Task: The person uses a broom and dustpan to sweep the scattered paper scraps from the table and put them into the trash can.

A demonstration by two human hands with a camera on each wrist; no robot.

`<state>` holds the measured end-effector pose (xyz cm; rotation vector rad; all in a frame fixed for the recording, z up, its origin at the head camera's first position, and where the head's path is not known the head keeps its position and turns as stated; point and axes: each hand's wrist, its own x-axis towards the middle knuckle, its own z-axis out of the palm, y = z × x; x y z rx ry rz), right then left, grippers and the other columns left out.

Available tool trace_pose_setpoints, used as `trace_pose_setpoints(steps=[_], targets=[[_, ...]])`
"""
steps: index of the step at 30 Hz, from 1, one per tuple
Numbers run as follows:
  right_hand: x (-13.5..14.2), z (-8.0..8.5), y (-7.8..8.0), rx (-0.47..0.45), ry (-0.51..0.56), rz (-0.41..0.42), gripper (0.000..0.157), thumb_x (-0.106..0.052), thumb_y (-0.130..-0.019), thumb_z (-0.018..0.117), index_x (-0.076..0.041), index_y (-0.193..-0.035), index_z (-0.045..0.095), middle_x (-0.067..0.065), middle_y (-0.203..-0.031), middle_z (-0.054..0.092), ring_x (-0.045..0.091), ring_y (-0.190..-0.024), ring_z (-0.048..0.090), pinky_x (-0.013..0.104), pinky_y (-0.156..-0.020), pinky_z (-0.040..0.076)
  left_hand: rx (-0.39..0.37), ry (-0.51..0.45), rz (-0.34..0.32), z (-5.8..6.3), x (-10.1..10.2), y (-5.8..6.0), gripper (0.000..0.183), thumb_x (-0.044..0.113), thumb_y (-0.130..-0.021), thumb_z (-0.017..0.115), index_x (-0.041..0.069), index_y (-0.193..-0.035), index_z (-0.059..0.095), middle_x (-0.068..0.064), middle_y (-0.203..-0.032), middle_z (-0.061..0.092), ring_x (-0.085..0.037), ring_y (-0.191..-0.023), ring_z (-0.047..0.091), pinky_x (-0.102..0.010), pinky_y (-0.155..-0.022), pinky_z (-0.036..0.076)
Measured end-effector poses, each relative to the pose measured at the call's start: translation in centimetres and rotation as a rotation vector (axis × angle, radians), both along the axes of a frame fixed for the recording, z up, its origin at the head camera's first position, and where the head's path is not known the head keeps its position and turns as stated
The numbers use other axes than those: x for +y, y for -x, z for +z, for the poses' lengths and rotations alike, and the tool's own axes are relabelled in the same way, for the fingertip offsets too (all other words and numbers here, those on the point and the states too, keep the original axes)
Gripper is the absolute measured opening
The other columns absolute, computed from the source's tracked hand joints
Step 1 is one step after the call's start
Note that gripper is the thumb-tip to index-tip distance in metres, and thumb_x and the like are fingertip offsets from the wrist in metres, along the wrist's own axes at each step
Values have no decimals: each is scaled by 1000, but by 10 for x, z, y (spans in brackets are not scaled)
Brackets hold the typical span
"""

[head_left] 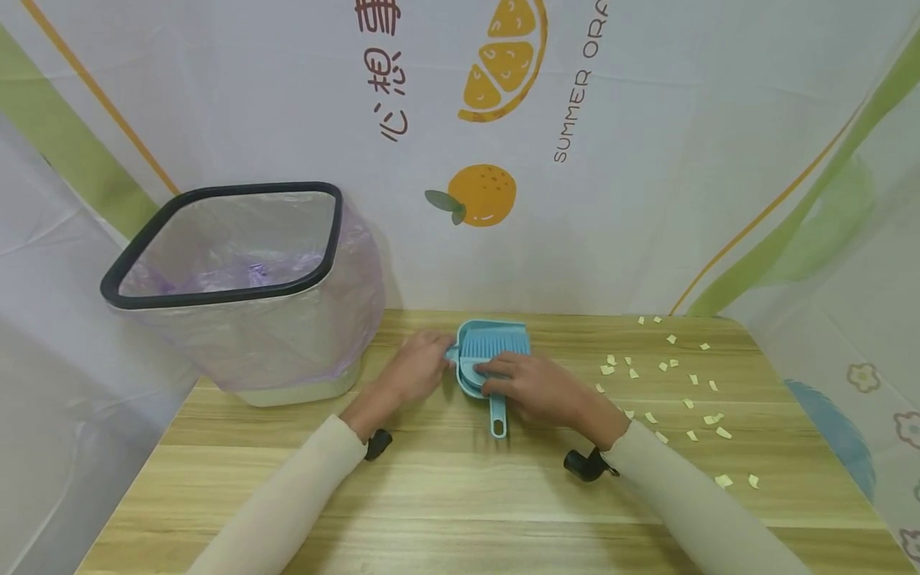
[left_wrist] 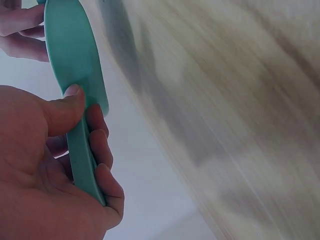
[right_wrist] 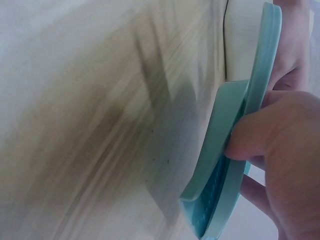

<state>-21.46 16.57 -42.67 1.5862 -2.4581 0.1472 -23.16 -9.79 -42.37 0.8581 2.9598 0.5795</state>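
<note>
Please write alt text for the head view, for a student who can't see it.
A person's left hand and right hand hold a light-blue dustpan with a brush nested in it above a wooden table. Pale scraps lie scattered on the right, and a bag-lined bin stands at the left.

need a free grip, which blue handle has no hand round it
The handle with the hole, pointing down in the head view; the left hand grips the left-pointing handle.
</note>
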Motion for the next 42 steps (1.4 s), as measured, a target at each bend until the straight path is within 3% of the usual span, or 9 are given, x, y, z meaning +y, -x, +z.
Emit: trace_pose_setpoints(steps=[15,26,34,42], targets=[[-4,5,-28,55,-28,39,29,-5,-90,84,-18,-116,81,8,-143,71,28,-127,69,43,-104,57,59,-34,-4,1,-4,-36,37,10,-107,72,-9,-138,65,-25,-132,70,-47,-128,62,-62,-108,47],[-5,8,-49,113,-50,83,31,-8,-90,88,-22,-116,80,6,-141,72,24,-123,69,39,-100,59,79,-20,-1,0,-4,-61,34,10,-105,75,-8,-134,67,-21,-121,72,-39,-109,65,-56,-93,53],[-2,5,-65,146,-47,120,33,-11,-89,89,-23,-118,79,6,-140,72,22,-121,70,36,-96,60,92,-26,-38,-6,-7,-80,35,10,-105,75,-6,-134,67,-18,-119,72,-34,-104,63,-50,-89,52],[-1,1,-76,125,-57,123,25,-16,-95,83,-23,-118,79,7,-140,73,23,-120,71,36,-96,61,122,-42,-49,-10,-6,-94,31,7,-103,76,-5,-131,68,-15,-114,73,-28,-97,61,-45,-82,50]])
